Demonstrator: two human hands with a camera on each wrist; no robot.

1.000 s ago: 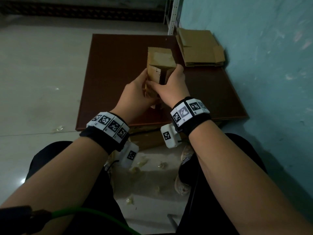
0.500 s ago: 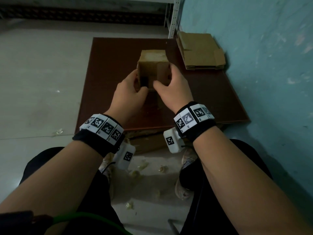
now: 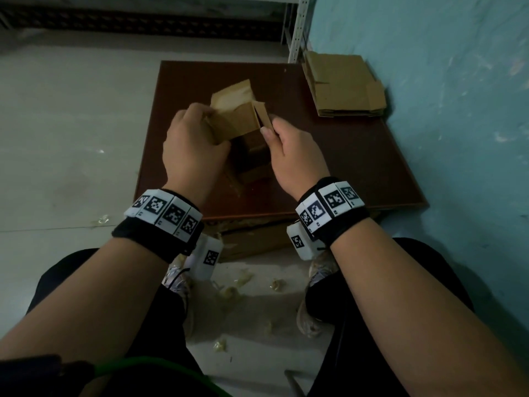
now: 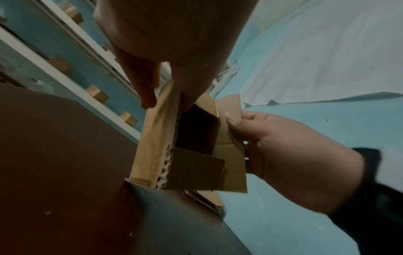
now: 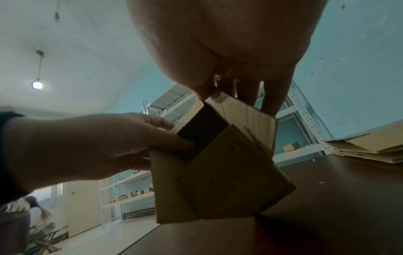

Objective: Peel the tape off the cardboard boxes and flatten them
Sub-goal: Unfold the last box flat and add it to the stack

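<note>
Small cardboard box (image 3: 243, 124) held above the brown board (image 3: 343, 156), flaps spread. Left hand (image 3: 193, 150) curled around its 9 o'clock flap; right hand (image 3: 294, 150) pinching the 3 o'clock flap. Flattened boxes (image 3: 343, 84) lying at 1 o'clock.

No words, numbers or brand names can be read anywhere. The wrist bands (image 3: 164, 213) carry only black-and-white square patterns, and these are codes, not letters. Tiny marks sit under some squares, but they are too small to read. The cardboard box (image 3: 237, 118) looks plain brown, with no print to see.
</note>
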